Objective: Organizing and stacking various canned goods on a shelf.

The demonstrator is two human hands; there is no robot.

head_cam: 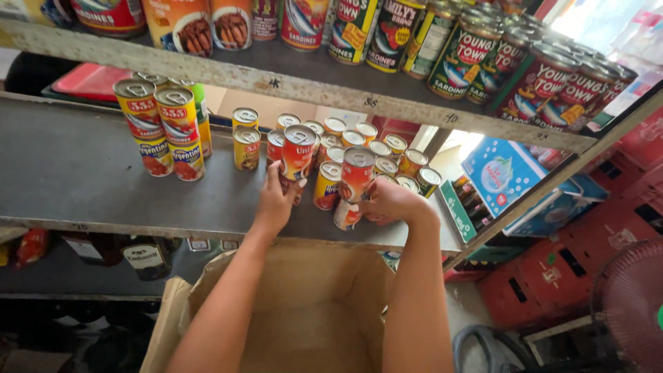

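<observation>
Evidently, two stacks of red cans are being handled at the front of a grey shelf [83, 166]. The left hand [275, 200] is closed around the lower can of one stack, with the upper can [298, 150] resting on it; the lower can is mostly hidden by the fingers. The right hand [388, 202] is wrapped about the bottom can [345, 215] of a second stack, on which another red can [357, 173] stands. Judged from this, each stack is best kept upright and gripped low, with the top can steadied so that it is not tipped into the yellow cans [359, 141] crowded just behind. More stacked cans [162, 128] are stood well to the left. Below the arms an open cardboard box [304, 311] is seen. Above, a second shelf [331, 86] is filled with green and red tins. Red crates [552, 276] and a fan [632, 304] are seen on the floor to the right.
</observation>
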